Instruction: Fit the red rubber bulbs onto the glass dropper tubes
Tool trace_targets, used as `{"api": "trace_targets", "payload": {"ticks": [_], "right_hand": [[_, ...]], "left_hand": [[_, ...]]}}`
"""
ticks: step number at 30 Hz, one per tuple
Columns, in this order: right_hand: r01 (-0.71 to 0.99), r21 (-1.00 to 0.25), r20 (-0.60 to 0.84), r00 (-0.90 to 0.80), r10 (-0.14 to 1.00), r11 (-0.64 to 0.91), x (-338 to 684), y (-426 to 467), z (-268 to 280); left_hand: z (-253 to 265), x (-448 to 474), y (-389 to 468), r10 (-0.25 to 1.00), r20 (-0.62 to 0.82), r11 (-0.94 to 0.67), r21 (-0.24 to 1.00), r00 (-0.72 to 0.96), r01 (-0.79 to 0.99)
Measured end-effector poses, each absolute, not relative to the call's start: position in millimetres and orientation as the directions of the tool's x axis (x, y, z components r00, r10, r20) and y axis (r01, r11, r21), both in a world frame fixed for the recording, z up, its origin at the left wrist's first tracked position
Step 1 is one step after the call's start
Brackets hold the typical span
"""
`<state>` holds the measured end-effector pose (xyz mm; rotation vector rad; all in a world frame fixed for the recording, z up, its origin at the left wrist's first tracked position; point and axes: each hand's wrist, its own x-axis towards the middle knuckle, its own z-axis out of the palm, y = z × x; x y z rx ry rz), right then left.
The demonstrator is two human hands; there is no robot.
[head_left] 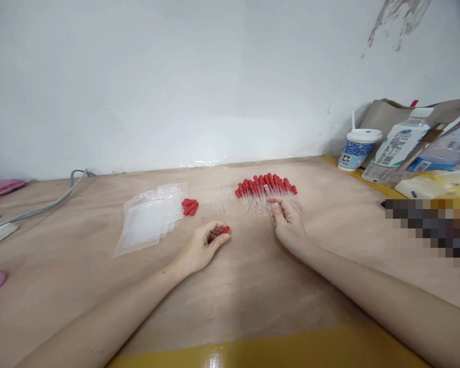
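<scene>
My left hand [207,245] is closed around a red rubber dropper bulb [224,230], whose end shows between thumb and fingers. My right hand [285,220] pinches a thin clear dropper tube [266,189]; its pale end points up, in front of the finished-looking droppers, and much of it is hard to make out. Those droppers, clear tubes with red bulbs [268,179], lie fanned out side by side just beyond my right hand. Several bare clear tubes [222,202] lie between the two hands, farther back. Left of them is a small pile of loose red bulbs [190,206].
Overlapping clear plastic bags [153,217] lie left of the loose bulbs. A lidded cup [358,148], a plastic bottle [400,145] and a grey bag [383,115] stand at the right rear. A grey cable [61,193] runs along the left. A white wall [214,92] closes the back.
</scene>
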<state>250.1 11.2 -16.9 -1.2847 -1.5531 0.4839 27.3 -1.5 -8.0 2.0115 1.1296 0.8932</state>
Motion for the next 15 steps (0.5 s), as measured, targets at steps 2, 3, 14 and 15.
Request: {"api": "trace_targets", "payload": {"ticks": [2, 3, 14, 15], "right_hand": [[0.487, -0.790, 0.443, 0.033, 0.896, 0.372, 250, 12, -16], [0.494, -0.774, 0.453, -0.008, 0.892, 0.397, 250, 11, -15], [0.570, -0.512, 0.493, -0.417, 0.764, 0.642, 242, -9, 0], [0.577, -0.508, 0.483, -0.424, 0.766, 0.639, 242, -10, 0]], "left_hand": [[-8, 27, -1, 0.885, 0.238, -0.418, 0.786, 0.400, 0.455], [-7, 27, -1, 0.885, 0.248, -0.425, 0.776, 0.393, 0.467], [-5, 29, 0, 0.870, 0.293, -0.469, 0.741, 0.398, 0.481], [-4, 29, 0, 0.870, 0.287, -0.466, 0.742, 0.400, 0.482]]}}
